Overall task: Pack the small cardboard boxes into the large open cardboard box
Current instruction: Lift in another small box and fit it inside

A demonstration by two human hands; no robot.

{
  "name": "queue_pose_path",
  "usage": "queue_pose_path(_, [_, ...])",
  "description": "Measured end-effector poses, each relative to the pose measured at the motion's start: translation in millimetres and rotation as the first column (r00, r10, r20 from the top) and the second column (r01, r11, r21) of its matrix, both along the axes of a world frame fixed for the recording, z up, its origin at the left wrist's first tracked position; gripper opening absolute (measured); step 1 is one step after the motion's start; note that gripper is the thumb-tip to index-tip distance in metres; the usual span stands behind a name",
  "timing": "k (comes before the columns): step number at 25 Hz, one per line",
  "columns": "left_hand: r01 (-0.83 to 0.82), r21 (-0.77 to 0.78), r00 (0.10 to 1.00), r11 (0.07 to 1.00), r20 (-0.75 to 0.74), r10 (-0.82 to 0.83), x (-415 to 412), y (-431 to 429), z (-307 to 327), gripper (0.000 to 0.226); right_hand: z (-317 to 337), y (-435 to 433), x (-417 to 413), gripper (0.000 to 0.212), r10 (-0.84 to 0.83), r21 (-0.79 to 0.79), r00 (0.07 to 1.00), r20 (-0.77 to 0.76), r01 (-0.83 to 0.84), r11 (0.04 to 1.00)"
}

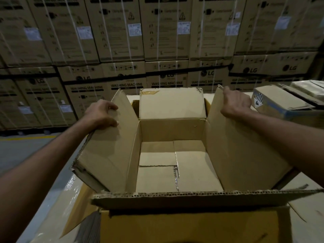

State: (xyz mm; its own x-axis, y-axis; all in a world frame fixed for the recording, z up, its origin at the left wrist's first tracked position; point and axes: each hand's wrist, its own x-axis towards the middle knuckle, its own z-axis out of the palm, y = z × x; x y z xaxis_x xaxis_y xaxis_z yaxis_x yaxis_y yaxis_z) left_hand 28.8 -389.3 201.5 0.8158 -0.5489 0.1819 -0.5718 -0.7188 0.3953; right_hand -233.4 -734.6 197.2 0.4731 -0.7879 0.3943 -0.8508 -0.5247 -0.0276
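The large cardboard box (172, 130) stands open in front of me, with all its flaps raised or spread. My left hand (102, 114) grips the outer edge of the left flap (108, 151). My right hand (235, 102) grips the top edge of the right flap (233, 151). The far flap (171, 103) stands upright. Inside, only the folded bottom flaps (175, 165) show, with nothing lying on them. A small cardboard box (273, 102) with a diamond label lies to the right, just behind my right hand.
A wall of stacked washing-machine cartons (157, 41) fills the background. The big box rests on a plastic-wrapped surface (57, 200). More flattened packaging (308, 88) lies at the far right. Grey floor with a yellow line (26, 137) is at the left.
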Motion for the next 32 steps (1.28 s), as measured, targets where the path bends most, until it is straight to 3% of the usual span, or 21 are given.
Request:
queue_pose_path(5, [-0.044,-0.029,0.999,0.999,0.026,0.044,7,-4,-7,0.07,-11,-14,7,0.051,0.025,-0.021,0.995,0.093,-0.023,1.0])
queue_pose_path(10, [-0.012,-0.004,1.0,1.0,0.011,0.012,13,-8,0,0.054,-6,-31,6,0.025,0.036,-0.02,0.975,0.22,-0.033,0.999])
queue_pose_path(13, [-0.014,-0.048,0.999,0.999,0.04,0.016,15,-18,5,0.051,-7,-41,8,0.021,0.035,-0.031,0.98,0.197,-0.029,0.999])
queue_pose_path(16, [-0.02,0.042,1.0,0.999,0.022,0.019,17,-23,4,0.05,-5,-37,10,0.019,0.034,-0.009,0.999,0.005,-0.034,0.999])
queue_pose_path(19, [-0.024,0.277,0.997,0.961,0.082,0.002,9,-23,5,0.058,-6,-15,16,0.033,0.028,-0.066,0.97,-0.241,-0.045,0.997])
queue_pose_path(22, [-0.073,0.6,0.904,0.797,0.377,-0.201,-14,-28,4,0.075,-19,5,20,0.042,0.005,-0.216,0.894,-0.448,-0.114,0.97])
queue_pose_path(24, [-0.09,0.765,0.823,0.638,0.418,-0.385,-29,-32,-2,0.071,-31,22,18,0.039,0.013,-0.167,0.831,-0.556,-0.127,0.978])
queue_pose_path(26, [-0.073,0.824,0.895,0.562,0.303,-0.329,-38,-31,-11,0.056,-45,38,12,0.039,-0.008,-0.092,0.77,-0.638,-0.066,0.994])
queue_pose_path(28, [-0.082,0.866,0.937,0.494,0.235,-0.257,-43,-26,-21,0.058,-54,49,-2,0.039,-0.053,-0.103,0.707,-0.705,-0.028,0.994])
queue_pose_path(30, [-0.114,0.882,0.908,0.457,0.28,-0.312,-49,-18,-25,0.069,-58,55,-15,0.037,-0.033,-0.111,0.691,-0.722,-0.068,0.991])
queue_pose_path(32, [-0.13,0.87,0.866,0.476,0.333,-0.372,-55,-13,-26,0.071,-54,62,-24,0.034,0.061,-0.057,0.734,-0.677,-0.135,0.989])
